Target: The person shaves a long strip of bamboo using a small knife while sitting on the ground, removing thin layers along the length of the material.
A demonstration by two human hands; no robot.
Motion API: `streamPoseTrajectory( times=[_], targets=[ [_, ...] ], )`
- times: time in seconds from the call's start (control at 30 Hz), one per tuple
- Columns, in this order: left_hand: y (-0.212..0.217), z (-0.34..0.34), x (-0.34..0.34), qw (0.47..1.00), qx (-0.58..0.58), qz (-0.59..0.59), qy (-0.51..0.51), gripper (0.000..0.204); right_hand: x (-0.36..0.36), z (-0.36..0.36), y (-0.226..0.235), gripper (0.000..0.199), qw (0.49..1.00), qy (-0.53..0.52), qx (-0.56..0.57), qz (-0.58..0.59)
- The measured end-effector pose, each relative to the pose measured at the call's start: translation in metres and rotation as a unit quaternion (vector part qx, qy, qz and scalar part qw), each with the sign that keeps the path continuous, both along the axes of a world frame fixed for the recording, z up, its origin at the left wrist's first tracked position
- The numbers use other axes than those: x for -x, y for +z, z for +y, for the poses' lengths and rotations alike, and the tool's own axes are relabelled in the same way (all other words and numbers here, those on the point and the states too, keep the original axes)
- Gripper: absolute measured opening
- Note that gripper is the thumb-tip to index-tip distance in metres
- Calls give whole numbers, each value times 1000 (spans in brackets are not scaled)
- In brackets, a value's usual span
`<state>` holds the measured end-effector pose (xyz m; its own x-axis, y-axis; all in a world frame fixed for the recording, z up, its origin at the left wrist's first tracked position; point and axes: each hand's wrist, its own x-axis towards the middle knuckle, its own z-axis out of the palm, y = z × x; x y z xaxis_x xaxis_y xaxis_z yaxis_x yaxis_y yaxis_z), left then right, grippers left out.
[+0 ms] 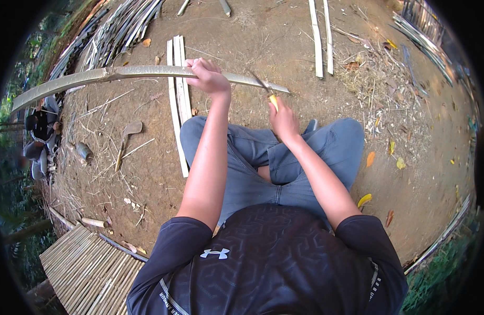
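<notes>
Clasping a yellow-handled knife (274, 100), the right hand (285, 122) is nearer the right tip of the bamboo strip (142, 71), where the blade crosses it, contact unclear. Leftward of that grip, the left hand (206, 79) holds the strip, its long axis crosswise, mostly farther left.

We look down on a bare, brown, earthen ground (152, 110). Long, flat, pale bamboo strips (183, 100) lie on it between 11 and 9 o'clock, and two similar cream-coloured strips (316, 42) lie apart at 1. A heap of slender grey and whitish slats (116, 37) spreads between 10 and 11. Just past 9 we find a brown flat-bladed tool with a thin handle (132, 127); at 2, straw-coloured shavings (376, 89); at 3, a curled orange leaf (370, 159).
</notes>
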<state>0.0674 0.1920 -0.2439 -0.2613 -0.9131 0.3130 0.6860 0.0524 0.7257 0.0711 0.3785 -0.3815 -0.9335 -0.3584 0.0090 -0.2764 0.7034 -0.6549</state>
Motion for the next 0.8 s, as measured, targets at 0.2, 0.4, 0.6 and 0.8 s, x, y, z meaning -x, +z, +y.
streamPoseTrajectory(
  times=[0.2, 0.4, 0.6, 0.8],
  targets=[
    [-3, -10, -10, 1000, 5, 8, 9, 25, -15, -5, 17, 35, 990, 47, 109, 82],
    [-2, -7, -5, 1000, -7, -4, 13, 22, -10, 1, 3, 34, 998, 26, 47, 30],
    [-4, -6, -4, 1000, 4, -13, 9, 22, -9, 5, 9, 32, 998, 11, 52, -21],
    [-2, -5, -6, 1000, -1, -12, 15, 21, -8, 1, 4, 30, 998, 3, 41, -53]
  ],
)
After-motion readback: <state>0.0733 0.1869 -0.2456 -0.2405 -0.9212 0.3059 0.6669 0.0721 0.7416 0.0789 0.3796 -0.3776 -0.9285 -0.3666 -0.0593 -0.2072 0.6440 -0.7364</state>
